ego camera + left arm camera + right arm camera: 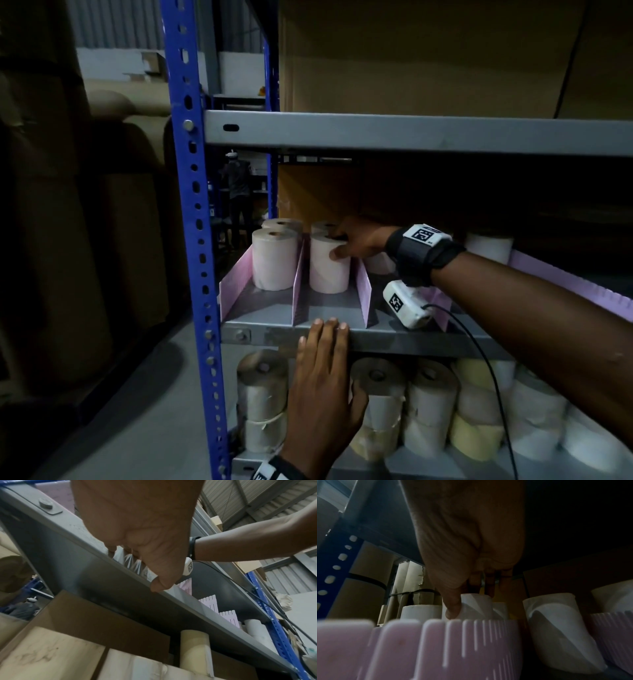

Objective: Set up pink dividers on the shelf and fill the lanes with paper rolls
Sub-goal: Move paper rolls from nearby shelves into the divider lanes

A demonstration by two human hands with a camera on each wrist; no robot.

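Observation:
On the grey shelf (411, 337), pink dividers (298, 284) stand front to back and form lanes. Two white paper rolls (274, 260) stand in the leftmost lane, one behind the other. My right hand (339, 245) reaches into the second lane and grips the front paper roll (329, 274), thumb on its side and fingers over its top. In the right wrist view the thumb (453, 605) presses that roll (477, 604) behind a pink divider (453, 649). My left hand (325, 346) lies flat against the shelf's front lip, fingers straight.
A blue perforated upright (195, 240) borders the shelf on the left. More rolls (489, 245) stand in lanes to the right. The lower shelf holds several stacked white and yellowish rolls (431, 394). A cardboard box (411, 51) sits on the shelf above. A black cable (486, 359) hangs from my right wrist.

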